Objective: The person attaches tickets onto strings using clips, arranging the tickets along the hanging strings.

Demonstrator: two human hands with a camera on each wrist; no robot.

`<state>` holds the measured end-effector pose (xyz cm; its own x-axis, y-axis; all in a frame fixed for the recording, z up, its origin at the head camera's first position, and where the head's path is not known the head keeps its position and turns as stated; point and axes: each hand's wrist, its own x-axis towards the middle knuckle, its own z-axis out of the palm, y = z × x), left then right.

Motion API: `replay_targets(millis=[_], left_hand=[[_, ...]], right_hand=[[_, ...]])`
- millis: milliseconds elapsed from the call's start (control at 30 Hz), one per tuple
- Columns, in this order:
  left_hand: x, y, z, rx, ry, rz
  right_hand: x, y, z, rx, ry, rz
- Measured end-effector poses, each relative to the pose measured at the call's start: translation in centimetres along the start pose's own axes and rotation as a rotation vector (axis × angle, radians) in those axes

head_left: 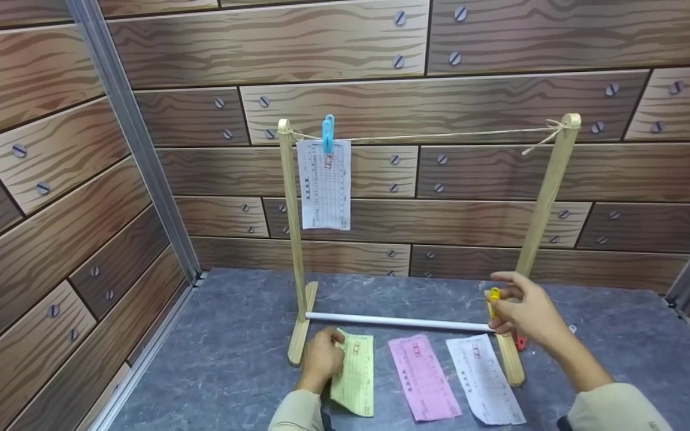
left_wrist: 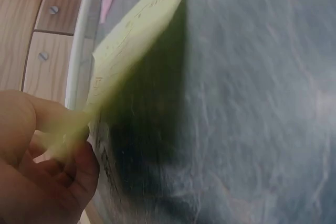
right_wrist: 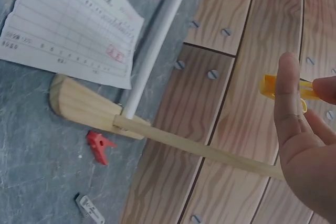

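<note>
With its thumb and fingers my left hand (head_left: 323,358) pinches a corner of a yellow-green printed slip (head_left: 357,376). In the left wrist view that slip (left_wrist: 139,30) tilts up from the table along the gripped side. My right hand (head_left: 527,311) holds a yellow clothespin (head_left: 495,295) between thumb and fingers, raised near the stand's right post. A pink slip (head_left: 424,377) and a white slip (head_left: 486,378) lie on the table between the hands. Another white slip (head_left: 325,185) hangs from the string, clipped by a blue clothespin (head_left: 328,133).
A wooden stand has a left post (head_left: 291,227), a right post (head_left: 545,191) and a string (head_left: 441,135) tied between them. Low down, a white rod (head_left: 399,322) joins its feet. Beside the right foot lie a red clothespin (right_wrist: 98,147) and a grey-white one (right_wrist: 90,209).
</note>
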<state>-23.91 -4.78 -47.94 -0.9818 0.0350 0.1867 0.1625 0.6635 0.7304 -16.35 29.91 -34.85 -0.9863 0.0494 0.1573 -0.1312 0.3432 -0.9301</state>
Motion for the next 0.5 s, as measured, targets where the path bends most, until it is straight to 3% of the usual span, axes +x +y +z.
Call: replay_targets(millis=[100,300,500], left_hand=[[0.0,-0.2,0.0,-0.031,-0.045,0.028],[0.1,-0.1,-0.2,-0.086,-0.14,0.147],[0.5,0.7,-0.3,-0.187,-0.12,0.234]], right_hand=[[-0.1,-0.5,0.0,0.0,-0.009,-0.022],[-0.1,-1.4,-0.6,-0.002,-0.016,-0.066],[-0.1,-2.3,-1.6,-0.012,-0.013,-0.078]])
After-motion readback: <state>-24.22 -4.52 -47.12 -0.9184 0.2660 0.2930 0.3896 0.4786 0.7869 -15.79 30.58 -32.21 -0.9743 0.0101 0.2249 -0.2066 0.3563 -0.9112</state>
